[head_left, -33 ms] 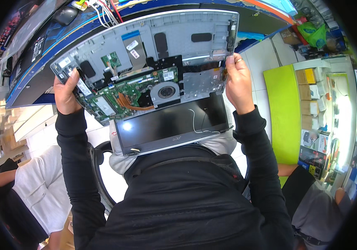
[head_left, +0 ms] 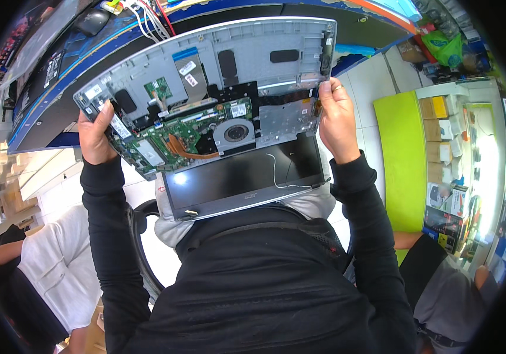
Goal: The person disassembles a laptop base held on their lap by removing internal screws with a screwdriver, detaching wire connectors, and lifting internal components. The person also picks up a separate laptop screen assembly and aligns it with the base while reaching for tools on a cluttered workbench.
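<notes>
Between my hands hangs an opened laptop base [head_left: 247, 44], its inside toward me, tilted with the right end higher. My left hand [head_left: 95, 133] grips its left edge, thumb on the inner face. My right hand [head_left: 338, 121], a ring on one finger, pinches the right edge. Inside show a green circuit board [head_left: 191, 130], a round fan [head_left: 233, 132], a copper heat pipe [head_left: 176, 144] and a grey metal plate [head_left: 285, 121]. Below, a detached laptop screen [head_left: 235, 177] lies across my lap with a thin white cable [head_left: 278, 168] on it; the base hides part of its upper edge.
Beyond the base runs a blue-edged workbench [head_left: 46, 97] with a black mouse [head_left: 92, 22] and cables [head_left: 149, 22]. To the right stand a lime-green panel [head_left: 399, 159] and a lit shelf [head_left: 465, 147] of boxes. People sit or stand at lower left [head_left: 58, 265] and lower right [head_left: 448, 289].
The laptop base has dipped slightly toward me at its top edge, and my left hand has shifted a little to the right. The screen on my lap stays put.
</notes>
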A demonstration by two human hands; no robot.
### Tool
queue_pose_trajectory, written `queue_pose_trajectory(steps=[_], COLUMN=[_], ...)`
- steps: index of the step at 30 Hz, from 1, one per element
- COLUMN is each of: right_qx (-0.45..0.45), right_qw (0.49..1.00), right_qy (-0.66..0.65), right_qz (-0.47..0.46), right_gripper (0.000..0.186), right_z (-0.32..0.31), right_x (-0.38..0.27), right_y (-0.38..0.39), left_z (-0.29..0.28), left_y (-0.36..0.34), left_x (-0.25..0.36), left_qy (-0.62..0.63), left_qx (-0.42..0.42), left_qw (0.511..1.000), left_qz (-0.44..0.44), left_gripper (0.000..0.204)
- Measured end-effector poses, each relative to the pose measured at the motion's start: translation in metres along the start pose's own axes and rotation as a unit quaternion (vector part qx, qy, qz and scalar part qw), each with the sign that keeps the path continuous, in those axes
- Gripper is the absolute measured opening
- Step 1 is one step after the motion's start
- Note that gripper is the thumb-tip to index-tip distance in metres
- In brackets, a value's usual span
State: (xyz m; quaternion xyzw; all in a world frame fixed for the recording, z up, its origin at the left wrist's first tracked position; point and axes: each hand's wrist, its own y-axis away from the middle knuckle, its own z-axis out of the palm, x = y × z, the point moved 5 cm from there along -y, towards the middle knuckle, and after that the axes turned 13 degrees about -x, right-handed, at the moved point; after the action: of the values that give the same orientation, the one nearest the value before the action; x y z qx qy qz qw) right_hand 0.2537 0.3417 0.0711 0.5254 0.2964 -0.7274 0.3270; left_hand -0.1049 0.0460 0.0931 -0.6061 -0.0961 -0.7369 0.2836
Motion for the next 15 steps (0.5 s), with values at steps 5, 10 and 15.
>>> queue_pose_trajectory(steps=[5, 10, 15], right_qx=[0.023, 0.019, 0.018], right_qw=[0.999, 0.999, 0.997], right_qy=[0.008, -0.012, -0.015], right_qz=[0.037, 0.047, 0.067], right_gripper=[0.023, 0.024, 0.025], right_z=[0.000, -0.012, -0.015], right_x=[0.010, 0.013, 0.013], right_y=[0.023, 0.041, 0.061], left_z=[0.012, 0.027, 0.029], left_y=[0.026, 0.037, 0.045], left_x=[-0.017, -0.021, -0.028], left_qy=[0.054, 0.060, 0.050], left_qx=[0.011, -0.010, -0.013], left_qw=[0.998, 0.997, 0.998], left_qz=[-0.026, -0.036, -0.045], left_gripper=[0.036, 0.035, 0.041])
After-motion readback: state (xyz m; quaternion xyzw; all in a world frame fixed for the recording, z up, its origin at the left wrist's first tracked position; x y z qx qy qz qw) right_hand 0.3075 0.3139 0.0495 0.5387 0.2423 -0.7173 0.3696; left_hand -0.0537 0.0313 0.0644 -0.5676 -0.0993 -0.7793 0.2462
